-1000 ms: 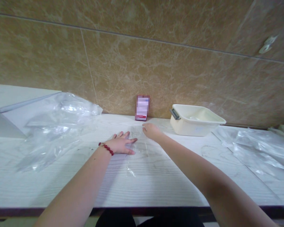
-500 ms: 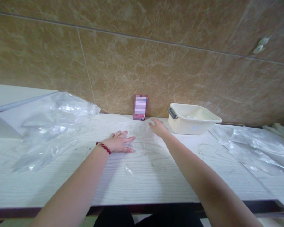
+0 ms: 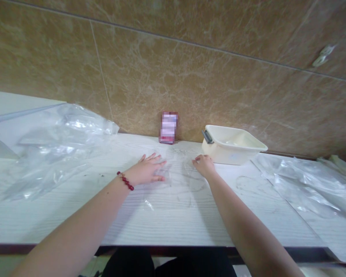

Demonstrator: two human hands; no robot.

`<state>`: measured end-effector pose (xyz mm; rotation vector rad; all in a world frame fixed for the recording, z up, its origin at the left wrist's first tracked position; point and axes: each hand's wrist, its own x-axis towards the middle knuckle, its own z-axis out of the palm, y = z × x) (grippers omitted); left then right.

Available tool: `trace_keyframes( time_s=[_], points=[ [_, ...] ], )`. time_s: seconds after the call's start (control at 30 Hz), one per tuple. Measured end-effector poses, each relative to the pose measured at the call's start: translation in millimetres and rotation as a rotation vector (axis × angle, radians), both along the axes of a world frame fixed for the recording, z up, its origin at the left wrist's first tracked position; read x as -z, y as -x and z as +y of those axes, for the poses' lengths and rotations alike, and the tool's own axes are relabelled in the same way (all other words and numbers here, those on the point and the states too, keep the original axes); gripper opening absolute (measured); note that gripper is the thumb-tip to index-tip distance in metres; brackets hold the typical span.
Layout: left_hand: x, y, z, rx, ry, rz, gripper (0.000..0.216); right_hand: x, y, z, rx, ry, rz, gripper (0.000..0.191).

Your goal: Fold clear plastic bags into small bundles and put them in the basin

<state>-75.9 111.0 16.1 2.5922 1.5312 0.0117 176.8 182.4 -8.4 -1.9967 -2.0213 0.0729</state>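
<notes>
My left hand [image 3: 148,169] lies flat with its fingers spread, pressing on a clear plastic bag [image 3: 177,188] that is laid out on the white tabletop. A red bead bracelet [image 3: 126,181] circles that wrist. Farther right, my right hand [image 3: 205,165] is closed, with its fingers curled at the bag's upper right edge. The film is so transparent that its outline is hard to follow. Just behind the right hand stands a cream plastic bin [image 3: 233,148] with a grey handle clip.
Against the brown marbled wall leans a phone [image 3: 168,127], its screen blurred. Crumpled clear plastic bags [image 3: 60,142] lie at the left by a white box [image 3: 1,130]. More clear plastic [image 3: 308,184] spreads at the right. A white cable [image 3: 323,55] sits on the wall.
My right hand has moved right and nearer to me, from beside the phone to the front of the bin, and its fingers have curled. My left hand stays spread on the bag.
</notes>
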Motion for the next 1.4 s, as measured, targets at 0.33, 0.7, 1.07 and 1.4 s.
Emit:
trace_keyframes(
  time_s=[0.33, 0.7, 1.07, 1.4],
  points=[
    [24.3, -31, -2, 0.101, -0.193, -0.013, 0.074, -0.4, 1, 3, -0.144, -0.097, 0.091, 0.019],
    [10.9, 0, 4, 0.002, 0.034, -0.053, 0.082, -5.5, 9, -11, -0.281, 0.067, 0.445, 0.045],
    [4.9, 25, 11, 0.065, 0.067, -0.186, 0.046, -4.8, 9, -8, -0.264, 0.052, 0.36, 0.034],
    [5.6, 26, 15, 0.085, 0.09, -0.288, 0.027, -4.1, 8, -7, -0.264, 0.047, 0.35, 0.032]
  ],
)
